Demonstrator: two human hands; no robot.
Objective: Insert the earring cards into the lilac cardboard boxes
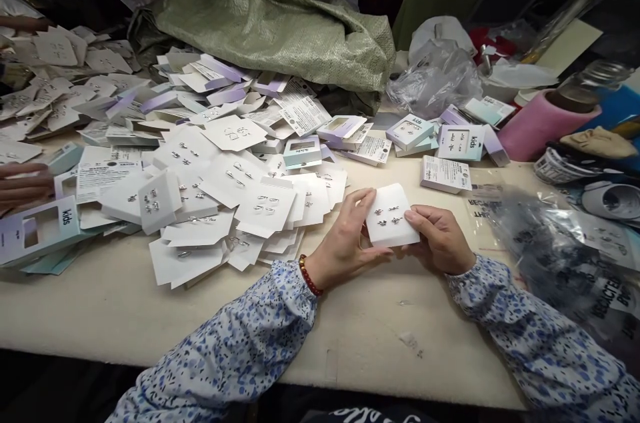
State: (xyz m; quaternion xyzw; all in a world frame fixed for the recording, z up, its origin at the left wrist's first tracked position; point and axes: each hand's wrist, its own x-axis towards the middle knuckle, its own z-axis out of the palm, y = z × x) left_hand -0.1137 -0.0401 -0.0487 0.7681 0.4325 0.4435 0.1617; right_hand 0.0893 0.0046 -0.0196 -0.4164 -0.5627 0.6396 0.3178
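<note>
A card (391,218) is sitting at frame centre, between the left hand (345,243) and right hand (440,240), above the table (125,310). A card pile (200,196) is lying centre-left; a sack (280,30) is lying behind it, top centre. Boxes (440,143) are lying upper right; 1 roll (543,123) is lying further right.

Two hands of the person hold one white card between them: the left hand (345,236) and the right hand (440,240) each grip a side of the card (393,216), which carries four small studs. One red bead bracelet (309,275) circles the left wrist. A third hand (23,184), belonging to someone else, shows at the left edge. The loose white cards (220,203) heaped on the table (125,310) are too many and too overlapped to count. One green woven sack (280,26) lies behind them. One pink roll (543,122) stands at the right, and one "kids" box (37,228) lies nearest the left edge.
</note>
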